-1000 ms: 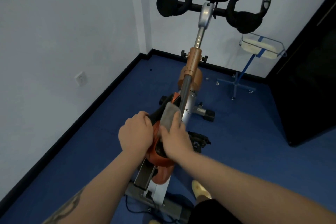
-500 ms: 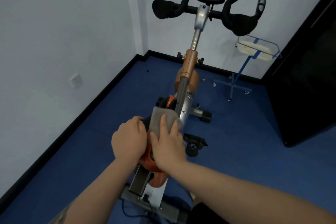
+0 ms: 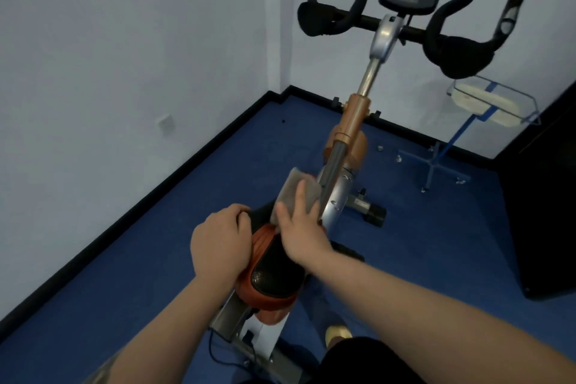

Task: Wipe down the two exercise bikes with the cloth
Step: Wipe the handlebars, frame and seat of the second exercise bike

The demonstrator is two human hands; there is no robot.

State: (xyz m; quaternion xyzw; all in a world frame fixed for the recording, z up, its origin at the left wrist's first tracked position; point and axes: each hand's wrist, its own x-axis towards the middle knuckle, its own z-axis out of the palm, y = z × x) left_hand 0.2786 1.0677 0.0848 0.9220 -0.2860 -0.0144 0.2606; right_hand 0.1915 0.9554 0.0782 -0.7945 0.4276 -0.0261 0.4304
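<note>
An orange and silver exercise bike (image 3: 351,121) stands in front of me, its black handlebars and console at the top. Its orange and black saddle (image 3: 271,277) is just below my hands. My left hand (image 3: 219,243) grips the saddle's left side with curled fingers. My right hand (image 3: 300,231) presses a grey cloth (image 3: 296,188) flat on the saddle's front end, fingers spread over it. The saddle's nose is hidden under the cloth and hands.
White walls close the left and back, meeting in a corner behind the bike. A blue stand with a clear tray (image 3: 486,103) is at the back right. A dark cabinet (image 3: 548,196) fills the right edge. The floor is blue carpet (image 3: 436,243).
My right hand has slid the cloth forward along the saddle toward its front end, uncovering the black saddle top. The left hand keeps its grip on the saddle's side.
</note>
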